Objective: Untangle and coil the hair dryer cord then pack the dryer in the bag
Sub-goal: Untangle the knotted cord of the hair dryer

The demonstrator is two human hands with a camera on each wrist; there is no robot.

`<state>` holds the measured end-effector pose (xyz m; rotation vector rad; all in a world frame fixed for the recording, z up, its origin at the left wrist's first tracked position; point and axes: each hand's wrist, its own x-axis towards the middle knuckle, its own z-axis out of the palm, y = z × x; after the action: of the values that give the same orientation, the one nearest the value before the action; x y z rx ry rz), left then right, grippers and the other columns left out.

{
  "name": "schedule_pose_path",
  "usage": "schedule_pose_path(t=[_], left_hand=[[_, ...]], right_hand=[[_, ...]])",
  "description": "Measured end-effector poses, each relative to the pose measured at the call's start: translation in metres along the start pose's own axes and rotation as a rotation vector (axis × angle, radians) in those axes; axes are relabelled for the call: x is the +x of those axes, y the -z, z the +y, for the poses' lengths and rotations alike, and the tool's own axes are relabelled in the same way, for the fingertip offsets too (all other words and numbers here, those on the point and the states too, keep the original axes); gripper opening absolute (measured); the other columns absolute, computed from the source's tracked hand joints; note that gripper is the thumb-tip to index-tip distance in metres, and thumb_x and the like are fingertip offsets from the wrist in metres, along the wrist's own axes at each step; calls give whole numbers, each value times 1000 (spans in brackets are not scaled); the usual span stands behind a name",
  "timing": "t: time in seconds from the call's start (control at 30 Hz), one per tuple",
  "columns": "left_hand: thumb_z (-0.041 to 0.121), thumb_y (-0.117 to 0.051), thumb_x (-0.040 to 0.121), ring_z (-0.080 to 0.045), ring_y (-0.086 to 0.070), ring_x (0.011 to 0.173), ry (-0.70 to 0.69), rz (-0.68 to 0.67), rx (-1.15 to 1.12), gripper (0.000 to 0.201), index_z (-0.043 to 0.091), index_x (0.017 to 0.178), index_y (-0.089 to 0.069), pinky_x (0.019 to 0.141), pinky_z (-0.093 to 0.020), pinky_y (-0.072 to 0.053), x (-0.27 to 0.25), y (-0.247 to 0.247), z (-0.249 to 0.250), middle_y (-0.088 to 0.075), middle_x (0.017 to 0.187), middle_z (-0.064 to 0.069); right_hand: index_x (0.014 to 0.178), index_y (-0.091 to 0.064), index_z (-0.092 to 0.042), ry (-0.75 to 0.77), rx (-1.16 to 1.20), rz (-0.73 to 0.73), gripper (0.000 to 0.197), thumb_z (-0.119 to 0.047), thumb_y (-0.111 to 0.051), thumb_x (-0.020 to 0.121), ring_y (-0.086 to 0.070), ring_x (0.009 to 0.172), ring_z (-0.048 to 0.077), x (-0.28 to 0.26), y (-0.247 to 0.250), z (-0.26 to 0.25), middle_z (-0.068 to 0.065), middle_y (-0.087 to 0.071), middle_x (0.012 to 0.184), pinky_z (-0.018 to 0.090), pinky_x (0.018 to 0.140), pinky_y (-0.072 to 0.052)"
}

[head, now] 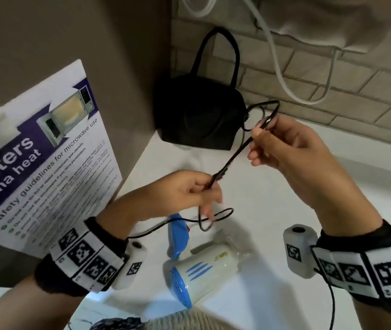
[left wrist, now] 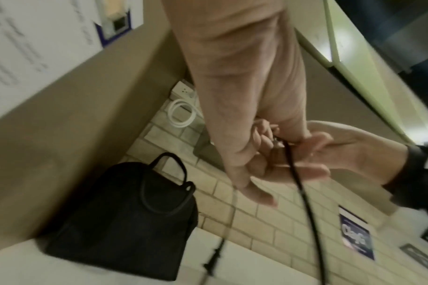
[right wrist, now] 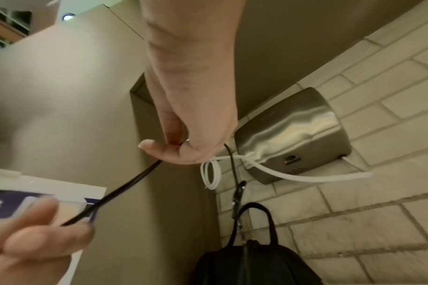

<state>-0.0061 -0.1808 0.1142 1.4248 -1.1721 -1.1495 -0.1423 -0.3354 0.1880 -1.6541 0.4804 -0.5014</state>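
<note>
Nearby, one poster (head: 44, 148) reads "Safety guidelines for microwave use". Above the white desk (head: 285, 210), the left hand (head: 187, 191) and right hand (head: 285, 148) each pinch the single black cord (head: 232, 158). One hair dryer (head: 204, 267) lies near the front edge, one black bag (head: 199, 113) in the back corner.

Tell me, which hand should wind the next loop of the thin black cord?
Probably the right hand. It pinches the thin black cord near its loose loops by the black fabric bag, while the left hand grips the end towards the white-and-blue hair dryer, anchoring it.
</note>
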Motion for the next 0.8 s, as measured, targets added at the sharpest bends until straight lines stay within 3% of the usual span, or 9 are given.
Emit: schedule_pose_path(t=[0.1, 0.2, 0.27, 0.33, 0.43, 0.5, 0.57, 0.67, 0.8], left_hand=[[27, -41, 98, -5, -46, 54, -52, 347, -128, 28, 15, 80, -59, 82, -34, -51, -1, 10, -4, -42, 51, 11], [27, -40, 101, -8, -39, 56, -135, 444, 15, 32, 17, 80, -63, 65, -25, -43, 3, 7, 10, -40, 56, 11], [28, -42, 100, -11, -37, 57, -178, 479, 91, 32, 15, 80, -63, 59, -24, -36, 7, 4, 23, -39, 59, 6], [30, -43, 99, -7, -39, 56, -225, 507, 153, 30, 16, 81, -63, 58, -18, -34, 11, 3, 35, -41, 59, 8], [21, -46, 98, 2, -50, 61, -266, 443, 277, 25, 18, 79, -61, 63, -12, -36, 16, -1, 50, -53, 63, 9], [15, -45, 98, 4, -52, 60, -282, 489, 286, 25, 17, 79, -60, 62, -11, -38, 15, 0, 58, -55, 65, 7], [14, -41, 100, 3, -45, 52, -268, 639, 163, 28, 18, 79, -59, 52, -11, -36, 9, 10, 64, -51, 63, 6], [13, -37, 101, 1, -38, 47, -320, 820, -33, 32, 21, 77, -57, 46, -14, -31, -11, 38, 66, -50, 57, 11], [16, -38, 100, -2, -36, 48, -391, 803, -65, 42, 27, 69, -64, 45, -15, -32, -31, 56, 54, -52, 55, 13]], right_hand=[[85, -61, -8, -185, -111, 35, 14, -18, -57, 93, -59, 56, 11, 5, 17, 4, 1, -63, 66, 21, 52, -48], [74, -63, -9, -314, -405, 0, 31, -31, -54, 95, -56, 50, 11, 8, 24, 9, 1, -63, 60, 24, 52, -46], [71, -61, -9, -171, -703, 98, 38, -36, -51, 96, -55, 49, 9, 5, 21, 9, 1, -62, 61, 27, 56, -44], [84, -60, -12, 155, -865, 228, 30, -36, -48, 96, -57, 69, 13, 0, 8, 4, 0, -61, 76, 30, 65, -44], [115, -56, -24, 452, -779, 17, 26, -35, -40, 99, -54, 99, 16, 1, -15, 2, -8, -56, 98, 33, 86, -43], [96, -56, -28, 415, -722, -120, 21, -31, -36, 100, -54, 84, 12, 7, -20, 11, -14, -55, 82, 31, 78, -43], [77, -47, -26, 349, -693, -121, 27, -24, -36, 101, -47, 68, 8, 13, -11, 24, -12, -49, 70, 26, 67, -38], [72, -43, -18, 241, -751, -83, 28, -14, -35, 99, -42, 62, 13, 16, 14, 49, -5, -45, 66, 23, 60, -36], [71, -46, -14, 115, -818, -86, 23, -8, -33, 89, -47, 65, 21, 11, 33, 81, -5, -50, 65, 29, 62, -36]])
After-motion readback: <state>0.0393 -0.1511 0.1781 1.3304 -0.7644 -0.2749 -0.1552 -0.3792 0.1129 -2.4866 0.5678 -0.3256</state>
